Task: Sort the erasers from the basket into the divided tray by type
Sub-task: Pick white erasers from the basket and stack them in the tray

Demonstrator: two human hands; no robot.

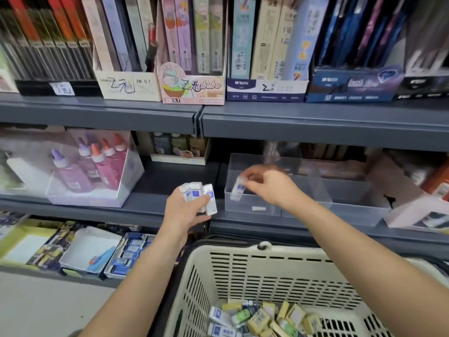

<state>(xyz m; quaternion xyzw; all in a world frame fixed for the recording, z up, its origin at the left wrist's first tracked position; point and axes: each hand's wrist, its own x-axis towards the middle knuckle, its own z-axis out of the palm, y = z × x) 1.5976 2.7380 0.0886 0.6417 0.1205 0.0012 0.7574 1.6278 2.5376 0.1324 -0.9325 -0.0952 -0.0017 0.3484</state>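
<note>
My left hand (187,210) grips a small bunch of white erasers with blue labels (201,195) in front of the middle shelf. My right hand (267,184) pinches one more white and blue eraser (237,188) and holds it over the left compartment of the clear divided tray (252,207) on that shelf. Below, the cream plastic basket (243,276) holds a heap of erasers (262,317): white and blue ones, yellow ones and green ones.
A clear box of glue bottles (97,171) stands left of the tray on the same shelf. Boxes of pencil leads (192,88) line the shelf above. A white box (413,210) sits right of the tray. Low trays of stationery (92,251) lie at floor level.
</note>
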